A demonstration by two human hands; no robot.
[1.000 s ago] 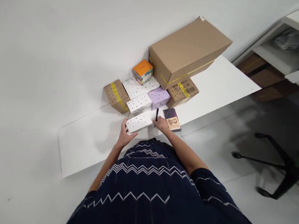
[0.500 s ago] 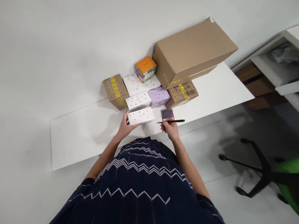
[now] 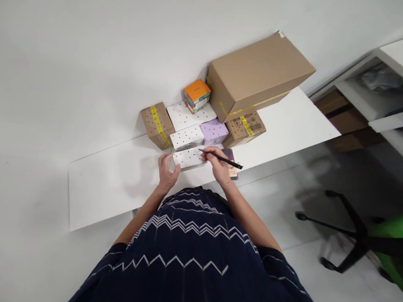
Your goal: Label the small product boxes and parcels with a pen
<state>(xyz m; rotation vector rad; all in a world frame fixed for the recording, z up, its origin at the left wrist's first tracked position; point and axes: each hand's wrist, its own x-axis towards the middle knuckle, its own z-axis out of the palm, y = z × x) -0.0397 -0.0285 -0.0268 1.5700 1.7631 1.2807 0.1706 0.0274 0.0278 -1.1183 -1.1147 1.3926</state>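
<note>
My right hand [image 3: 219, 165] pinches a black pen [image 3: 233, 163], its tip at the top right of a small white box [image 3: 189, 158] marked with scattered dark little marks. At the left end of that box is my left hand [image 3: 167, 172], thumb at the front and fingers curled by the end face, steadying it. Behind it stand another marked white box [image 3: 187, 137] and a purple box [image 3: 213, 131]. Partly covered by my right hand, a phone-like flat thing [image 3: 234, 171] lies at the table's front edge.
A large brown carton [image 3: 260, 72] stands against the wall. Smaller cardboard boxes with yellow tape sit left [image 3: 157, 125] and right [image 3: 247, 128]. An orange box [image 3: 196, 95] rests on a flat white box [image 3: 176, 116]. Right of the white table [image 3: 104, 185] are a shelf [image 3: 400, 55] and a chair [image 3: 358, 235].
My right hand has moved left and up from the phone-like thing, bringing the pen to the white box's top. My left hand has shifted slightly left along the box's end.
</note>
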